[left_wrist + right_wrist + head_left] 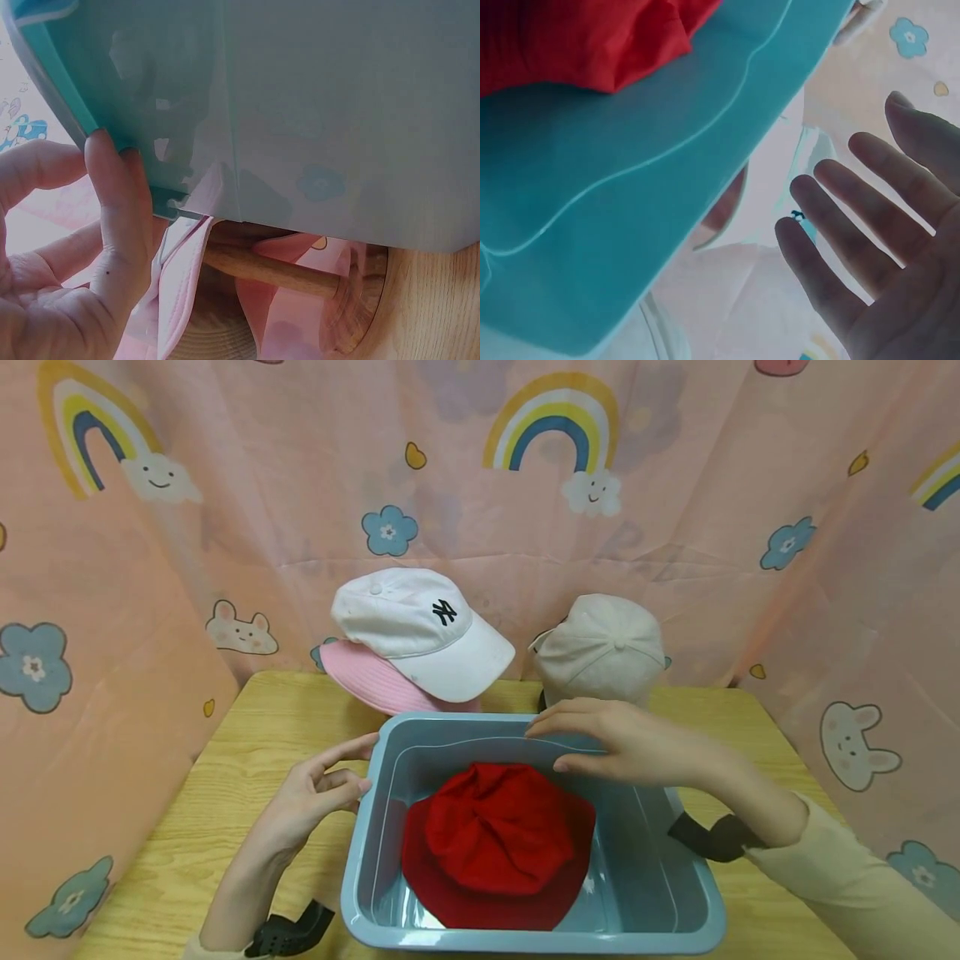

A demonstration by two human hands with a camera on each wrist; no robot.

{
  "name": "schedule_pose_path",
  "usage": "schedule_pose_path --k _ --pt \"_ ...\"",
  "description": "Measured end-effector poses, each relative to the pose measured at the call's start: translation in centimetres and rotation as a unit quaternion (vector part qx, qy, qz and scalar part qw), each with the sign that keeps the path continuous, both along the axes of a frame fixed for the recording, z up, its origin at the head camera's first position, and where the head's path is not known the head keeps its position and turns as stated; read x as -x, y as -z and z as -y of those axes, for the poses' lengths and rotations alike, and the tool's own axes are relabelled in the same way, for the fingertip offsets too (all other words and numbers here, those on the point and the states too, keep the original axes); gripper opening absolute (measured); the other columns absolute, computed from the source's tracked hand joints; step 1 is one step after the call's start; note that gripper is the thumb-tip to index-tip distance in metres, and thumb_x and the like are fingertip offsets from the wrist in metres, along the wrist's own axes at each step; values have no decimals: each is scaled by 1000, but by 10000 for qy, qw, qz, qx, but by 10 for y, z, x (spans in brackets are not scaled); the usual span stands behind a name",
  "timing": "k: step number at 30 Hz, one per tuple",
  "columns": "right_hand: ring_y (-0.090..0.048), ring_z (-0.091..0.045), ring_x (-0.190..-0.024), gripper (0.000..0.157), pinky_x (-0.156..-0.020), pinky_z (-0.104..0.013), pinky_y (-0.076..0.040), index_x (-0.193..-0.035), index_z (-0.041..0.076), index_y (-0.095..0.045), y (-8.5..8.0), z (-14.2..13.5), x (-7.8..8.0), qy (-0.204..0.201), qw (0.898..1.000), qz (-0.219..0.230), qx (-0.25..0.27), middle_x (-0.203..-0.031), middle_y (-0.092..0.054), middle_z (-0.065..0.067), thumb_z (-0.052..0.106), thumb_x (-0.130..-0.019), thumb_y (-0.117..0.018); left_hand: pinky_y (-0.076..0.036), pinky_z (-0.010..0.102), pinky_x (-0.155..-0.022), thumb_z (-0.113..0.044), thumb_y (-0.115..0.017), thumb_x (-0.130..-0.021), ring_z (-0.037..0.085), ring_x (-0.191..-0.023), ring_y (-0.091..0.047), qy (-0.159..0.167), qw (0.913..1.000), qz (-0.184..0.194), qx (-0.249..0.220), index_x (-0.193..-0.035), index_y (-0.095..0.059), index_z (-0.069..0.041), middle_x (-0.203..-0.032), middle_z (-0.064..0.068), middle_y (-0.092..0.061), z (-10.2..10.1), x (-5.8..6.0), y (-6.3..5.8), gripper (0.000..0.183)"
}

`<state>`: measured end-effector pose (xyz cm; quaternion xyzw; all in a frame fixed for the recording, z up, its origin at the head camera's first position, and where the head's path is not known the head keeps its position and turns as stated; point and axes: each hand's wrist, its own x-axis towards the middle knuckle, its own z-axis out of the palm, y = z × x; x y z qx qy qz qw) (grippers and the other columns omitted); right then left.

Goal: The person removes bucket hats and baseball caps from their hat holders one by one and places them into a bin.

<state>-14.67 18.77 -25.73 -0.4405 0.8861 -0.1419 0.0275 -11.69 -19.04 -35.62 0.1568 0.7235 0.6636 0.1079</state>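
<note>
Red fabric brimmed hat (498,835) nested in light-blue rectangular plastic bin (525,941). Bin's left rim touched by left hand (300,793) (whether gripped, cannot be told); right hand (626,743) held over far rim, fingers extended, empty. Bin could be skewed by one-sided push.

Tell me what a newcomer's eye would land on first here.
Most likely the bright red hat, lying inside the pale blue tub on the table. Next would come the white cap with the dark logo, behind the tub, above a pink brim. The rainbows on the pink backdrop probably follow.
</note>
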Motion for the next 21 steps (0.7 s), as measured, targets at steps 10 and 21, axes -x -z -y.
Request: schedule_pose_path --k 10,21 --pt "-57 -16 -118 42 -93 -39 -53 -127 18 -61 -5 -10 1 263 9990 -289 237 -127 -61 5 22 -87 -71 -57 30 -73 -8 -60 -93 7 -79 -65 -21 10000 -11 27 -144 -40 -1 -119 0 -53 0 0 0 54" --pt "-59 -12 -110 42 -87 -34 -53 -124 16 -63 -7 -24 7 246 9946 -841 558 -121 -64 5 13 -84 -73 -57 30 -72 -5 -58 -94 8 -78 -66 65 9999 -71 -107 -143 -41 0 -119 0 -53 1 1 2 53"
